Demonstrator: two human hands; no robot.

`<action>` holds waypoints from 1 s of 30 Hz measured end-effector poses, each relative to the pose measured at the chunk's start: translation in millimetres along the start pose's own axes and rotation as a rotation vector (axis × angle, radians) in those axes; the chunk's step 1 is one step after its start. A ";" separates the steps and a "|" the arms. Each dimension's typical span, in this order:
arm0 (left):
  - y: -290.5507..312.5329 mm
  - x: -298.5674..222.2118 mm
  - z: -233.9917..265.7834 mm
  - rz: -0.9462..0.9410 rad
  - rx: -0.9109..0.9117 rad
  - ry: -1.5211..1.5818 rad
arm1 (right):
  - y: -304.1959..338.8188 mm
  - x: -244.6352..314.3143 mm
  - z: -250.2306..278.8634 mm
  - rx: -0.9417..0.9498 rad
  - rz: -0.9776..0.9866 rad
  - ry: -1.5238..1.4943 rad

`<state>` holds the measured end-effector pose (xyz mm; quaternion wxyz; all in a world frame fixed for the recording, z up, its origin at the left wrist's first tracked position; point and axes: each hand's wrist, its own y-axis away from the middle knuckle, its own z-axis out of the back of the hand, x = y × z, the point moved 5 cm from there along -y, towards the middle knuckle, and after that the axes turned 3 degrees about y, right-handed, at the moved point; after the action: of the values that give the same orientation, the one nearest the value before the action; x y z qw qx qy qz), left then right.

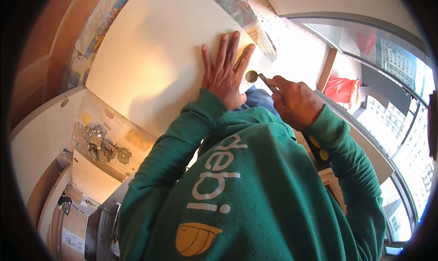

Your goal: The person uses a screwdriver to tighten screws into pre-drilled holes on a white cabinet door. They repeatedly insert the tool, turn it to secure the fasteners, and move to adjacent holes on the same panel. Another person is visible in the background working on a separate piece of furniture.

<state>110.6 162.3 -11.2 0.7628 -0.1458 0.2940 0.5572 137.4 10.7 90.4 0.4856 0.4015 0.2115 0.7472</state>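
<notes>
A big white board (150, 46) is laid over newspaper (114, 119), its far end cut off by the top of the view, so its long axis cannot be judged. A heap of metal hinges (96, 135) is seen well off to the left. The board is pressed by the left hand (224, 76), palm down, fingers spread. In the curled right hand (296, 99) a thin tool (265, 81) is gripped, slanted up and left toward a round hole (251, 76) near the board's right edge. The hole is set between both hands, the tool's tip just beside it. The tool's rear is hidden by the fingers; whether the rim is touched cannot be told.
</notes>
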 end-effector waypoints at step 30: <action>4.9 0.4 -10.9 0.048 -0.179 -0.011 | -31.7 6.9 -16.8 0.196 0.069 0.355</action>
<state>103.0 158.2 -19.4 0.7345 -0.2032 0.2425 0.6003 140.0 32.0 60.9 0.3732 0.3159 0.3517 0.7982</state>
